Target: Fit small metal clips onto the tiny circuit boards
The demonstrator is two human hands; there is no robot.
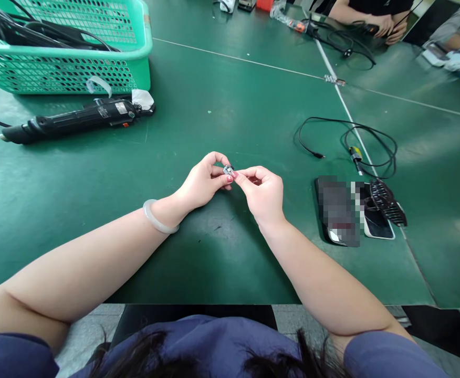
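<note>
Between my two hands, over the middle of the green table (pixel 214 262), is a small grey-and-silver part (pixel 228 169) with dark details; it is too small to name. My left hand (pixel 203 181) pinches it from the left, with thumb and forefinger at its edges. From the right, the thumb and forefinger of my right hand (pixel 262 191) close on the same part. Their fingertips hide some of it. A pale bangle (pixel 159 218) circles my left wrist.
A green basket (pixel 143 63) with black cables stands back left, a black electric screwdriver (pixel 76 119) before it. To the right lie a coiled cable (pixel 387 142), phones (pixel 379 228) and a black hair clip (pixel 387 202). Across the table are another person's hands (pixel 387 26).
</note>
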